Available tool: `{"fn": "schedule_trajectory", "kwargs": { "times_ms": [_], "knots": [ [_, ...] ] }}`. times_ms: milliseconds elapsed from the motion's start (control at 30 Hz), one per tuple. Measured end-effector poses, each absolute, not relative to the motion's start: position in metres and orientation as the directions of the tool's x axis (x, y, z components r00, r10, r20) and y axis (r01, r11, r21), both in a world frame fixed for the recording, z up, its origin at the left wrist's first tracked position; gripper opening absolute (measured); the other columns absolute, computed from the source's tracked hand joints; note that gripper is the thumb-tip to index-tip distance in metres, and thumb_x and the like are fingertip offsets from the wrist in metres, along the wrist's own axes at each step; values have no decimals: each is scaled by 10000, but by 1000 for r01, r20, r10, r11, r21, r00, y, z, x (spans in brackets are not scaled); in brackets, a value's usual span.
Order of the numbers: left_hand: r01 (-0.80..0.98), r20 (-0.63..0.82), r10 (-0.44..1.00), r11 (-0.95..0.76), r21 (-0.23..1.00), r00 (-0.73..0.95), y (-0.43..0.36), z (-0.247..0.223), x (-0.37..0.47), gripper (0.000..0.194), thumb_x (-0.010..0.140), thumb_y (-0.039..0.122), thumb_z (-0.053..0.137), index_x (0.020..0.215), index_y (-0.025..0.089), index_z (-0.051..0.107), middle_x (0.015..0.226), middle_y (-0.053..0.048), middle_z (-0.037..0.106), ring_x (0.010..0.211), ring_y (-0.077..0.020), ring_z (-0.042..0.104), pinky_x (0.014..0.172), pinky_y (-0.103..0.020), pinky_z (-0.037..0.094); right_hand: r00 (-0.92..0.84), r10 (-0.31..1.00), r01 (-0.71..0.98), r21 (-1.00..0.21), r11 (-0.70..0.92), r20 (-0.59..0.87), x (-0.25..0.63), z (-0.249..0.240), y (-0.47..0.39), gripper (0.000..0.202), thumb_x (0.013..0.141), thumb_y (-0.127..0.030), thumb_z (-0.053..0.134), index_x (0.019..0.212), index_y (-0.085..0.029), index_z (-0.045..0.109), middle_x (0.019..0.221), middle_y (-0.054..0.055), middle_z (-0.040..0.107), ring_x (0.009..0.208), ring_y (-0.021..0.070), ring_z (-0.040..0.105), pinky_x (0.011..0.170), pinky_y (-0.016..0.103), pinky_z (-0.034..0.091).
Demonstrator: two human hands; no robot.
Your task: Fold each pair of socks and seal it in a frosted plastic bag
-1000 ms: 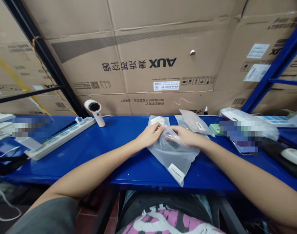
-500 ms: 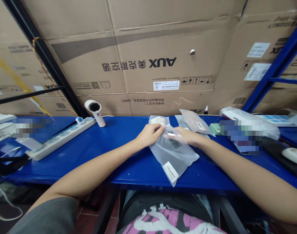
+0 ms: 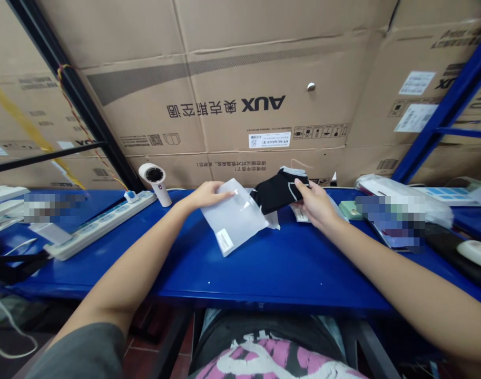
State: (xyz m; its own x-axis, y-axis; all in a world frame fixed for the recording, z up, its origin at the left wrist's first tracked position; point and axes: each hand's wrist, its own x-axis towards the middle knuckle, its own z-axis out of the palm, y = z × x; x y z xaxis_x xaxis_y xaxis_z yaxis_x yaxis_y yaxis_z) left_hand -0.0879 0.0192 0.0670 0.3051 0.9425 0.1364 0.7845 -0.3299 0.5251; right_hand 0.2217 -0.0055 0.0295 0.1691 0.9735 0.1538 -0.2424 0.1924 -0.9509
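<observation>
Two hands nearly closed: the left hand (image 3: 208, 195) pinches the cloudy bag (image 3: 236, 221), the right hand (image 3: 319, 206) grips black cloth (image 3: 275, 193) just right of the bag; light fingers would suit thin plastic.

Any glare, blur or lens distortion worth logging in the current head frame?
Head view: small glints on the translucent bag, faint sheen on the blue table; head view: black post and blue post splay outward, likely wide-angle stretch; head view: the carton's large lettering reads clearly, the bag label's fine print doesn't; head view: pixelated patches hide items left and right.
</observation>
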Motion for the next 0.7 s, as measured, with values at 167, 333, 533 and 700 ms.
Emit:
{"fn": "schedule_trajectory", "kwargs": {
  "times_ms": [167,333,533,700],
  "knots": [
    [912,9,933,-353,207,359,31,69,-122,632,671,726,642,1023,205,713,988,-84,731,897,-280,666,715,-306,450,218,966,-246,-950,190,137,232,32,2,247,750,-472,730,840,-273,616,843,15,713,864,238,679,595,319,541],
    [918,-38,933,-345,193,359,46,51,-149,783,617,681,709,1264,249,621,1133,-88,691,1064,-296,618,851,-309,433,132,986,-307,-941,140,103,232,35,-1,149,827,-382,667,902,-262,619,1003,44,720,1033,228,646,699,295,532],
    [929,150,920,-369,22,362,51,44,-147,725,780,571,604,1402,215,497,1358,-146,560,1262,-344,477,1010,-401,372,91,989,-287,-947,142,121,234,34,3,234,820,-431,645,985,-276,587,1092,43,700,1094,239,627,737,316,545],
    [996,-61,994,-86,-14,85,35,41,-104,811,873,699,361,1422,115,486,1417,-261,494,1231,-436,525,963,-482,411,104,988,-311,-940,143,116,236,31,8,251,789,-432,668,963,-266,593,1047,32,704,1062,231,635,716,302,540]
  ]
}}
